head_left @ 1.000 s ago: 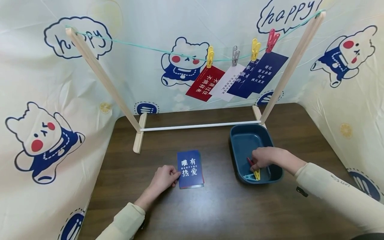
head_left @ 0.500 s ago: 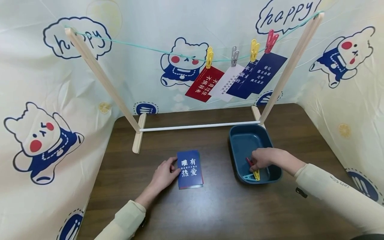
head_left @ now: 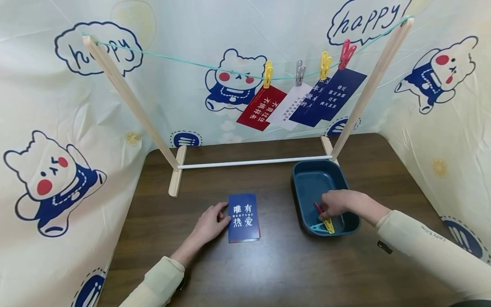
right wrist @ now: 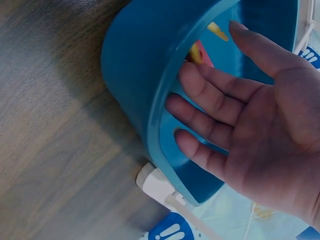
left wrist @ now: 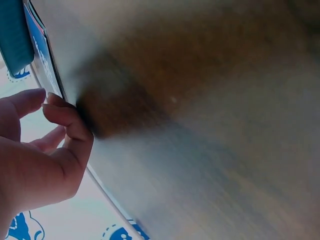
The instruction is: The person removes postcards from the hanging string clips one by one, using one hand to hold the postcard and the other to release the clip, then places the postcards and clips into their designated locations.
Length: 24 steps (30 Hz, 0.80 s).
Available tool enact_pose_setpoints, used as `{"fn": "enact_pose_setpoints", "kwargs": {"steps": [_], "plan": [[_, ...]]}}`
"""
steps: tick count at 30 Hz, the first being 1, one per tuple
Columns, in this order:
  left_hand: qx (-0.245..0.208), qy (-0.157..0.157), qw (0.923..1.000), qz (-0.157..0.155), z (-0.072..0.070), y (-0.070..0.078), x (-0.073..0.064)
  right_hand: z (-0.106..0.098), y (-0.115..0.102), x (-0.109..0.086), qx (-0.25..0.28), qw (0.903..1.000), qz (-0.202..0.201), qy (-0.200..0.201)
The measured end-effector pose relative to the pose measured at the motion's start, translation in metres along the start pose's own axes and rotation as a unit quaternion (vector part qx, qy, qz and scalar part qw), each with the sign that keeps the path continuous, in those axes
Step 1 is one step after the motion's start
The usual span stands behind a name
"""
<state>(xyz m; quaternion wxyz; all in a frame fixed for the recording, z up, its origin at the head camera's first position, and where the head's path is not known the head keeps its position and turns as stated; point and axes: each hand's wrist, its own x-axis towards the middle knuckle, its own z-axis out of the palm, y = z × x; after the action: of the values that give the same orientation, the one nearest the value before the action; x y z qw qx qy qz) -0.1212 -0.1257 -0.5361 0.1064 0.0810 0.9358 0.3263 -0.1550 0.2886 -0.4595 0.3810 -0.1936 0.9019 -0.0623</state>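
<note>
My left hand (head_left: pixel 210 222) rests at the left edge of a small stack of cards (head_left: pixel 244 217), fingertips right at the edge. The top card is blue with white characters, and a red one peeks out beneath it. In the left wrist view my fingers (left wrist: pixel 70 120) bend loosely beside the cards (left wrist: pixel 42 50). My right hand (head_left: pixel 339 202) reaches into a dark blue plastic basin (head_left: pixel 314 168). Red (head_left: pixel 318 207), yellow (head_left: pixel 328 226) and light blue (head_left: pixel 318 228) clothespins lie by its fingertips. In the right wrist view thumb and fingers stand apart, with nothing gripped between them.
A wooden frame with a left post (head_left: pixel 130 102) and right post (head_left: pixel 372 89) carries a teal string (head_left: pixel 184 60). Yellow, grey and red clothespins hold a red card (head_left: pixel 262 108), a white card (head_left: pixel 290 105) and blue cards (head_left: pixel 339 94) there. A white rod (head_left: pixel 253 162) joins the feet.
My left hand has gone from curled fingers to spread ones along the card edge. The stack has shifted slightly right and sits more squarely. My right hand stays in the basin.
</note>
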Motion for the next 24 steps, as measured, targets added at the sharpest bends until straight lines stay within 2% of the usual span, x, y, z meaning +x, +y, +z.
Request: {"fn": "enact_pose_setpoints", "kwargs": {"steps": [7,12,14,18,21,24], "plan": [[-0.006,-0.009,0.9999,0.001,-0.002,-0.002,0.003,-0.004,-0.002,-0.002,0.003,1.0000,-0.002,-0.002],[-0.020,-0.006,0.9997,-0.014,-0.005,-0.001,0.006,-0.015,-0.005,-0.008,0.000,0.9999,-0.002,0.013],[-0.016,-0.003,0.9997,-0.019,-0.007,0.000,0.007,-0.021,-0.005,-0.010,-0.007,0.9994,-0.010,0.031],[0.012,0.006,0.9999,-0.008,-0.011,0.004,0.012,-0.033,-0.007,-0.013,-0.030,0.9943,-0.046,0.091],[0.024,0.009,0.9997,0.003,-0.016,0.009,0.016,-0.042,-0.008,-0.015,-0.039,0.9866,-0.080,0.137],[0.011,0.009,0.9998,0.017,-0.023,0.015,0.021,-0.052,-0.011,-0.019,-0.050,0.9751,-0.111,0.186]]}}
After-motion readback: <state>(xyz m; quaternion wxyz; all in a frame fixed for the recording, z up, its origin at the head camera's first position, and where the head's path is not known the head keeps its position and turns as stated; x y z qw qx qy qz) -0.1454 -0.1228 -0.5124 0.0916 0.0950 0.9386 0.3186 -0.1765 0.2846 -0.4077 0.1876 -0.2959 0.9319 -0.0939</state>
